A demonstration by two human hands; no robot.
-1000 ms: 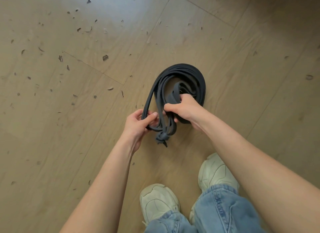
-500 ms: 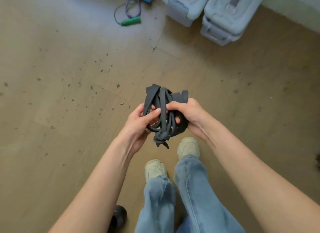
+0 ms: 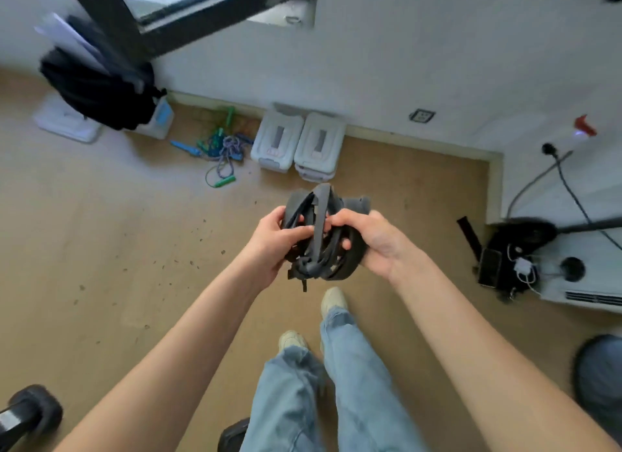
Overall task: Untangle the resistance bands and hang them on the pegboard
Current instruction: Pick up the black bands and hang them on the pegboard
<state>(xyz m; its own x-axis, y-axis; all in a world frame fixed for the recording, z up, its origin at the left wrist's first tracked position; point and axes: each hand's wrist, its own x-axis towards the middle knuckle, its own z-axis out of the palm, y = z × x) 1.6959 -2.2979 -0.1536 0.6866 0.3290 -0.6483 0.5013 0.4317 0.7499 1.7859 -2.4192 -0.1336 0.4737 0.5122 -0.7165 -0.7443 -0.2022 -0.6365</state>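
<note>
1. Tan floor (image 3: 101, 249) filling most of the frame, flecked with dark bits; pale wall (image 3: 420, 54) across the top.
2. Black-framed window (image 3: 188, 11) at upper left, blurred.
3. Jeans (image 3: 336, 394) at bottom centre, two pale shoes (image 3: 333, 298) just above.
4. Black bag (image 3: 101, 91) at upper left, against the wall.
5. Two grey bins (image 3: 299, 142) side by side at upper centre, touching the skirting.
6. Tangle of coloured ropes (image 3: 218, 148) left of the bins, on the floor.
7. Dark clutter with cables (image 3: 511, 260) at right edge; details blurred.
8. Bands (image 3: 319, 236) at centre frame, a black knotted bundle held in the air between both hands, above the shoes.
9. Left hand (image 3: 272, 246) gripping the bundle's left side, thumb laid across the strands.
10. Right hand (image 3: 373, 243) gripping the right side, fingers curled round several loops.
11. No pegboard identifiable in view.
</note>
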